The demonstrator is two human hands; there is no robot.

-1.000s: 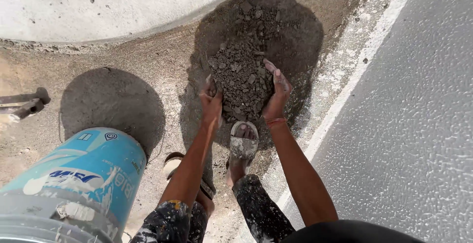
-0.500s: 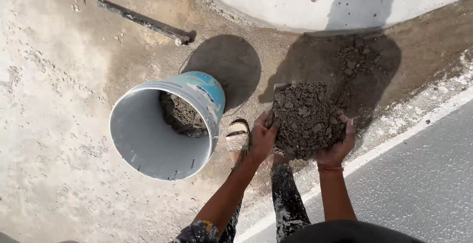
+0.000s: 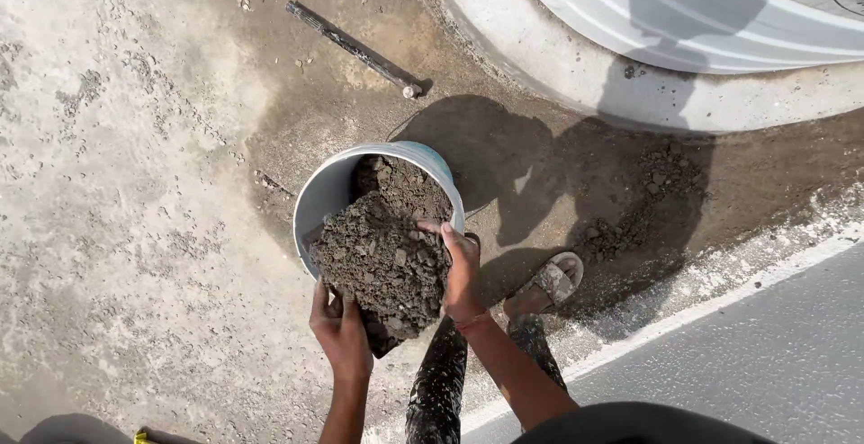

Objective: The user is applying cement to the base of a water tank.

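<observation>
Both my hands cup a big heap of dark, clumpy soil over the mouth of a pale blue bucket. My left hand supports the heap from its near side. My right hand presses against the heap's right side, at the bucket's rim. More dark soil lies inside the bucket. My sandalled foot stands just right of the bucket.
A remnant pile of soil lies on the damp ground to the right. A dark metal rod lies beyond the bucket. A curved concrete kerb runs along the top. Grey asphalt with a white line is at lower right.
My hands scooped soil from the ground pile, lifted it, and carried it left. The heap now sits over the bucket's mouth instead of beside it.
</observation>
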